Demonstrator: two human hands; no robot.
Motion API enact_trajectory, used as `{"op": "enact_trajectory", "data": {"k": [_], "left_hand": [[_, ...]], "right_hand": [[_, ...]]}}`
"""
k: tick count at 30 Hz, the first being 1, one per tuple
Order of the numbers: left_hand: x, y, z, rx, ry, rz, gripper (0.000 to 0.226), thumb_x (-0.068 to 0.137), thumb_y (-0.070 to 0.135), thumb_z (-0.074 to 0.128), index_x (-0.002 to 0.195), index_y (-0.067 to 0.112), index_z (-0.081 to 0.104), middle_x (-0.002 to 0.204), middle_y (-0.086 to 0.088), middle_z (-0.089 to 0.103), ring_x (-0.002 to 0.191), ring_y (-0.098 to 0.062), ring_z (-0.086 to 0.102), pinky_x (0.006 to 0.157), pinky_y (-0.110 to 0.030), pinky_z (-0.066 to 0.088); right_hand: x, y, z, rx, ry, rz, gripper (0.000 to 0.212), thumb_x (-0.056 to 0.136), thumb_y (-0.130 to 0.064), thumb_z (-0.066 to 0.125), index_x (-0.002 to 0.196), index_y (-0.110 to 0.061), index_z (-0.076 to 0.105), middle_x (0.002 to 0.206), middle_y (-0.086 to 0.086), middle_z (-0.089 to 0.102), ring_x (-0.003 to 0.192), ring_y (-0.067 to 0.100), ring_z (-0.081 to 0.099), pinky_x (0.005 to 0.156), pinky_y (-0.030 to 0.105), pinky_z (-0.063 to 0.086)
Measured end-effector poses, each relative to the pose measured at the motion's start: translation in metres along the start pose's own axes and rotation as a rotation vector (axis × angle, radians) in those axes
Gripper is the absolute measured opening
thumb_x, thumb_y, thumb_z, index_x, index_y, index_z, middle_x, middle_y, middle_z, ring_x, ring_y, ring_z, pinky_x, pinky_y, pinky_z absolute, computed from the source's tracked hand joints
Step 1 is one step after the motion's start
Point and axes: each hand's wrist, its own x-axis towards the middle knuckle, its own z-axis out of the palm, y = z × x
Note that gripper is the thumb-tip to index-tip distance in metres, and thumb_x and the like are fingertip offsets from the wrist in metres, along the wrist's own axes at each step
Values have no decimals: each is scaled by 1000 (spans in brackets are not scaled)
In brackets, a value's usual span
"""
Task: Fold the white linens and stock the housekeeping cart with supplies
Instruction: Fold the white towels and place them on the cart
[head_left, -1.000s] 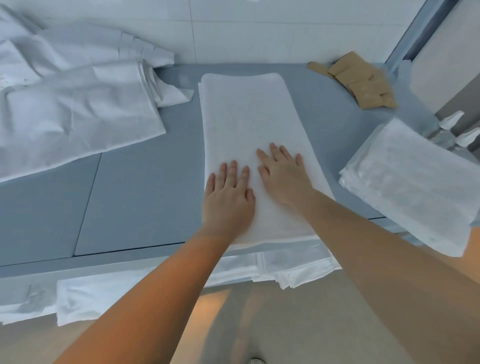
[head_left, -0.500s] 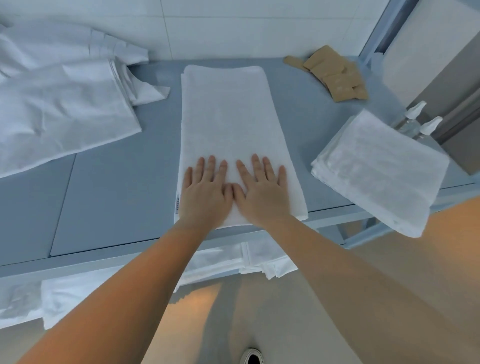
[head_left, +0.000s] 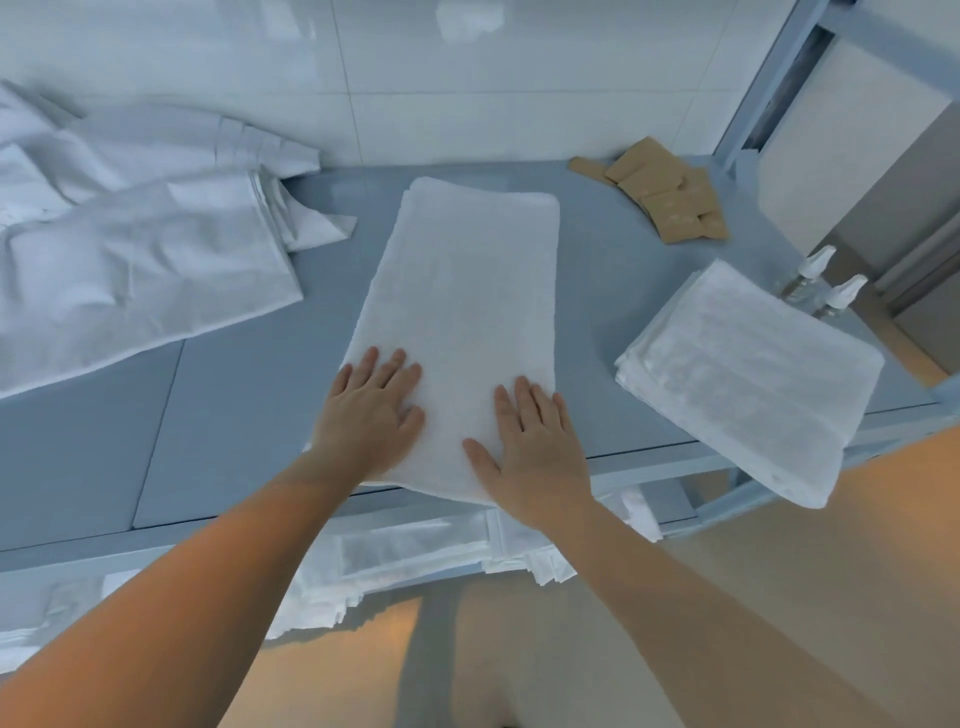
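Across the middle of the grey table (head_left: 239, 415), reaching from near its back edge to its front edge, lies the long folded white towel (head_left: 462, 312), its near end just overhanging the front edge. Both hands press flat on that near end: the left hand (head_left: 371, 415) at the towel's left border and the right hand (head_left: 535, 447) toward its right border, fingers (head_left: 524, 400) straight and slightly spread, gripping nothing. Set apart like this, the palms seem meant to smooth the pile and hold the strip square (a likely prelude to folding it across its length, though that is only my reading). At the table's right front corner sits a stack of folded towels (head_left: 748, 374), partly overhanging, probably finished pieces kept within reach for loading. Just behind that stack stand two spray bottles (head_left: 826, 280), and near the back right corner lies a heap of tan packets (head_left: 665, 202), apparently supplies awaiting the cart. Over the left back part of the table sprawl rumpled white sheets (head_left: 130, 260), seemingly the unfolded backlog. More white linen (head_left: 415, 551) rests on a lower shelf beneath the front edge.
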Motion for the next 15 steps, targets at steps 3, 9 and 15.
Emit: {"op": "enact_trajectory", "data": {"k": [3, 9, 15], "left_hand": [[16, 10, -14, -26, 133, -155, 39, 89, 30, 39, 118, 6, 49, 127, -15, 51, 125, -33, 38, 106, -45, 29], [23, 25, 14, -64, 109, -287, 64, 93, 52, 19, 151, 23, 14, 157, -21, 8, 145, -35, -1, 116, -48, -3], [25, 19, 19, -37, 126, -263, 78, 84, 67, -3, 152, 29, 0, 160, -12, -3, 146, -32, -9, 116, -49, -8]], "right_hand": [[-1, -15, -11, 152, 151, -189, 59, 92, -51, 28, 124, -13, 60, 126, 12, 59, 114, 34, 49, 102, 44, 41], [41, -17, -1, 204, 217, -451, 35, 90, -20, 52, 121, -5, 62, 131, 9, 58, 126, 29, 48, 112, 44, 30], [117, 48, -17, -170, 11, -324, 56, 102, -43, 23, 153, -22, 11, 161, -1, 8, 148, 15, 2, 120, 38, -3]]}}
